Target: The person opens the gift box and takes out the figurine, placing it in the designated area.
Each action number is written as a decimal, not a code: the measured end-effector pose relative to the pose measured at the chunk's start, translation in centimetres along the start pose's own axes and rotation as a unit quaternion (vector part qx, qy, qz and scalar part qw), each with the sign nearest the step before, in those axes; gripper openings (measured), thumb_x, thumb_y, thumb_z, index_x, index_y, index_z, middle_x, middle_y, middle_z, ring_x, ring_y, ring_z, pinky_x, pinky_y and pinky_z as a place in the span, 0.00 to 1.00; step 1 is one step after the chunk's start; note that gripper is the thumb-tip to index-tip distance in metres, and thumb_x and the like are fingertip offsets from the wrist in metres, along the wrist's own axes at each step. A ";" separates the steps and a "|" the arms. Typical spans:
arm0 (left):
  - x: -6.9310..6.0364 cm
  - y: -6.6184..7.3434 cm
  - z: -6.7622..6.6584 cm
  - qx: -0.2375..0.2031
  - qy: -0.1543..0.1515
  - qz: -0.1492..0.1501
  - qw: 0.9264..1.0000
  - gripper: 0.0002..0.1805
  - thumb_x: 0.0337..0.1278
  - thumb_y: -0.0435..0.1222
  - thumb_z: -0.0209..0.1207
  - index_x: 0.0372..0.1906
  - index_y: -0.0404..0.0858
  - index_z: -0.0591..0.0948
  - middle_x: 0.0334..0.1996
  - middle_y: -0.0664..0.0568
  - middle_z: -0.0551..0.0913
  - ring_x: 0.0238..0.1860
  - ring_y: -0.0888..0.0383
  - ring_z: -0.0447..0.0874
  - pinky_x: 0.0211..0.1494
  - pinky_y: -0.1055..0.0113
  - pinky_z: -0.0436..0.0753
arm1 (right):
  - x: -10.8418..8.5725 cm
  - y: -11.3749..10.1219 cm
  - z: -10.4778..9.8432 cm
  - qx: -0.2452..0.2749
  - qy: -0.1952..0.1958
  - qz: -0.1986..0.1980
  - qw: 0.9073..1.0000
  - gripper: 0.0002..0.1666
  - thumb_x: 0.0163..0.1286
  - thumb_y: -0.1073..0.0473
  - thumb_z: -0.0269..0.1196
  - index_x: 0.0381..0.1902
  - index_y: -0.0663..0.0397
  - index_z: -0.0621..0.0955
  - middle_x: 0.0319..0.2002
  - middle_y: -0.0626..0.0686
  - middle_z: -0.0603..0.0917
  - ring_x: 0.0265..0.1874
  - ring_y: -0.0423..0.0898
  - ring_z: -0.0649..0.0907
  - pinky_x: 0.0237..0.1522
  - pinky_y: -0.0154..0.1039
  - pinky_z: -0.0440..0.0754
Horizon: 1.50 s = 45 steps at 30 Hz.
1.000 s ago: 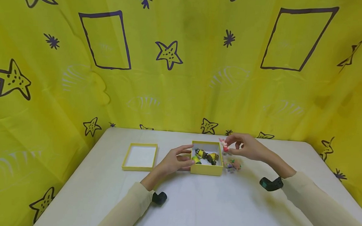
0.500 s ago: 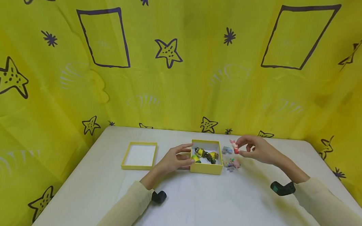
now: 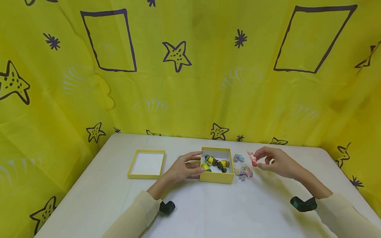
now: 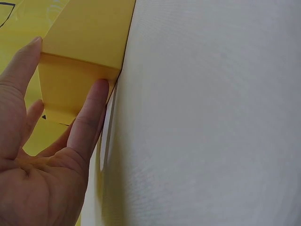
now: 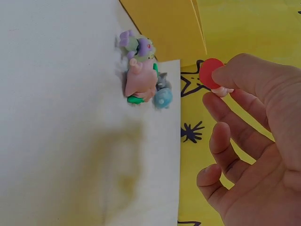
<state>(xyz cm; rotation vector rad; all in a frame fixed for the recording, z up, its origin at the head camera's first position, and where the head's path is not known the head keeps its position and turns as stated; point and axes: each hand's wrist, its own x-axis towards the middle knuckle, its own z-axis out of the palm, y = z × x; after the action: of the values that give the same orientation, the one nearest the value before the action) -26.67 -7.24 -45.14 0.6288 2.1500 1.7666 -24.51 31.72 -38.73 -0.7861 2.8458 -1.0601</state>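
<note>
Head view, right hand [image 3: 277, 161]: thumb and fingertips pinch the pink-and-red figure [image 3: 252, 160]; over the last second both have shifted rightward, from just beside the yellow box [image 3: 218, 178] to beyond the cluster of small figures [image 3: 248, 172] on the table [image 3: 211, 213]
Head view, yellow box: unmoved over that second, lidless, yellow-and-dark figures [image 3: 211, 160] lying inside; a shallow yellow-rimmed tray [image 3: 147, 163] (probably the lid) lies well apart to its left
Head view, meaning for the work: the held figure now seems well away from the box's contents; it looks lifted off the table and not yet set down, so the pinch is likely its only support
Left wrist view, left hand [image 4: 44, 179]: fingers spread and fairly straight, touching the yellow box without curling round it; steadying it, I judge
Right wrist view, pink-and-red figure: its round red underside [image 5: 209, 73] turned to the camera, thumb and index finger closed on it; the remaining fingers bend loosely
Right wrist view, cluster of small figures: a pale pink figure [image 5: 140, 81] between a green-and-lilac figure [image 5: 141, 48] and a bluish figure [image 5: 163, 97]; the pinched figure is apart from all three
</note>
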 end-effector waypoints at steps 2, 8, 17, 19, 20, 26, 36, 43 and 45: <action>0.0 0.0 0.0 0.001 0.000 -0.001 1.000 0.39 0.64 0.34 0.69 0.78 0.42 0.67 0.70 0.37 0.71 0.62 0.42 0.79 0.55 0.59 0.87 | -0.1 0.2 0.1 0.001 0.000 0.000 1.000 0.15 0.65 0.65 0.72 0.49 0.55 0.83 0.44 0.50 0.87 0.35 0.45 0.81 0.37 0.36 0.82; 0.0 0.1 0.0 -0.005 -0.001 -0.005 1.000 0.39 0.64 0.34 0.69 0.78 0.42 0.67 0.70 0.37 0.71 0.61 0.43 0.80 0.54 0.59 0.87 | -0.5 0.5 0.3 0.004 0.002 0.000 1.000 0.15 0.65 0.65 0.72 0.49 0.55 0.83 0.44 0.50 0.88 0.35 0.46 0.81 0.36 0.36 0.82; 0.2 0.1 0.1 -0.017 -0.002 -0.015 1.000 0.40 0.64 0.34 0.70 0.78 0.45 0.67 0.71 0.38 0.70 0.62 0.44 0.79 0.53 0.59 0.88 | -1.1 1.6 0.9 0.017 0.000 0.004 1.000 0.15 0.65 0.66 0.72 0.49 0.55 0.83 0.44 0.52 0.88 0.35 0.47 0.81 0.36 0.36 0.81; 0.2 0.0 0.1 -0.017 -0.001 -0.015 1.000 0.39 0.64 0.34 0.70 0.78 0.45 0.68 0.71 0.38 0.70 0.62 0.44 0.79 0.53 0.59 0.88 | -1.2 1.8 1.1 0.021 0.000 0.004 1.000 0.15 0.65 0.66 0.72 0.49 0.56 0.83 0.45 0.52 0.88 0.36 0.46 0.81 0.36 0.35 0.81; 0.2 0.0 0.1 -0.015 0.000 -0.014 1.000 0.39 0.64 0.34 0.70 0.78 0.45 0.68 0.70 0.38 0.71 0.62 0.44 0.79 0.53 0.59 0.88 | -1.2 2.0 1.2 0.023 0.000 0.004 1.000 0.15 0.65 0.66 0.71 0.49 0.56 0.83 0.45 0.52 0.88 0.36 0.46 0.81 0.36 0.35 0.81; 0.2 0.2 0.2 -0.015 0.000 -0.011 1.000 0.39 0.64 0.34 0.69 0.78 0.43 0.67 0.70 0.38 0.71 0.62 0.44 0.79 0.53 0.59 0.88 | -1.6 2.6 1.7 0.030 0.001 0.010 1.000 0.14 0.66 0.67 0.70 0.49 0.58 0.83 0.45 0.55 0.87 0.33 0.44 0.79 0.33 0.33 0.80; 0.2 0.3 0.1 -0.019 0.001 -0.013 1.000 0.39 0.64 0.34 0.69 0.78 0.43 0.67 0.70 0.37 0.70 0.63 0.43 0.78 0.52 0.58 0.88 | -1.9 3.3 2.2 0.043 -0.020 0.049 0.998 0.15 0.66 0.66 0.69 0.51 0.57 0.82 0.48 0.57 0.87 0.33 0.46 0.78 0.33 0.34 0.80; 0.0 0.2 0.1 -0.011 0.000 -0.013 1.000 0.39 0.64 0.35 0.69 0.78 0.43 0.67 0.70 0.38 0.71 0.63 0.43 0.78 0.53 0.59 0.88 | -2.0 3.3 2.7 0.041 -0.023 0.063 0.997 0.16 0.66 0.64 0.70 0.51 0.56 0.83 0.47 0.56 0.87 0.33 0.48 0.77 0.33 0.33 0.79; 0.0 0.2 0.0 -0.009 0.001 -0.012 1.000 0.39 0.64 0.35 0.69 0.78 0.43 0.67 0.70 0.38 0.71 0.63 0.44 0.79 0.53 0.60 0.88 | -2.0 3.4 2.8 0.039 -0.022 0.063 0.997 0.16 0.66 0.64 0.70 0.51 0.55 0.83 0.47 0.56 0.87 0.33 0.48 0.77 0.32 0.33 0.79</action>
<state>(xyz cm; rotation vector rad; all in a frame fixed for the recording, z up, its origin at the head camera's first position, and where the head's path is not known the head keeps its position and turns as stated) -26.60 -7.19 -44.92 0.5942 2.1321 1.7739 -23.83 33.09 -43.25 -0.6080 2.7568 -1.1133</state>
